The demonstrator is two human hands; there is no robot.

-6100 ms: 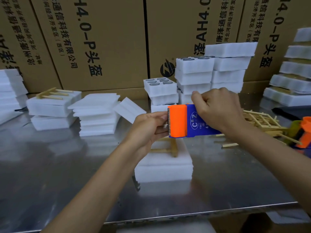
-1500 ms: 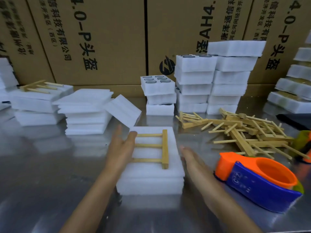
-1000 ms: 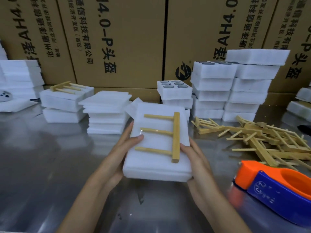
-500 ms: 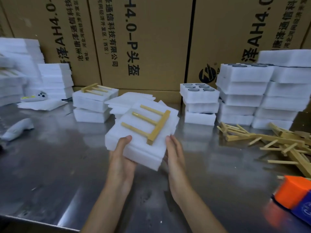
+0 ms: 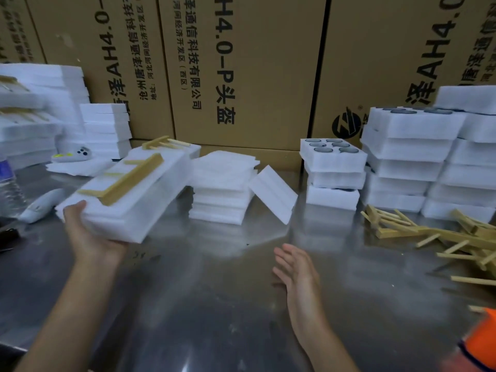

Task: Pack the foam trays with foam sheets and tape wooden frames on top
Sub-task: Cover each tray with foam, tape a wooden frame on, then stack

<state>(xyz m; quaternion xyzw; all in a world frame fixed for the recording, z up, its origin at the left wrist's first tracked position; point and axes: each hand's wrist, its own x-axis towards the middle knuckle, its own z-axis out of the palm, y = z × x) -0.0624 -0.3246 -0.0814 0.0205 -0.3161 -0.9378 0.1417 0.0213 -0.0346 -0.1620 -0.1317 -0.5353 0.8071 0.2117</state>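
Taped foam tray (image 5: 128,200) being gripped one-handed by left hand (image 5: 88,237), tilted above tabletop (image 5: 214,304); right hand (image 5: 295,275) spread, empty. Risk: stack slipping, wooden frame (image 5: 126,178) being knocked loose.

A white rectangular foam tray pack (image 5: 128,200) with a pale wooden comb-shaped frame (image 5: 126,178) on top is tilted above the steel table at left, its near end resting in the left hand (image 5: 88,237).

We see steel table (image 5: 214,304): foam sheet stack (image 5: 222,194), foam tray stacks (image 5: 332,173), wooden frame pile (image 5: 442,237), tape dispenser (image 5: 480,342), water bottle (image 5: 9,189).
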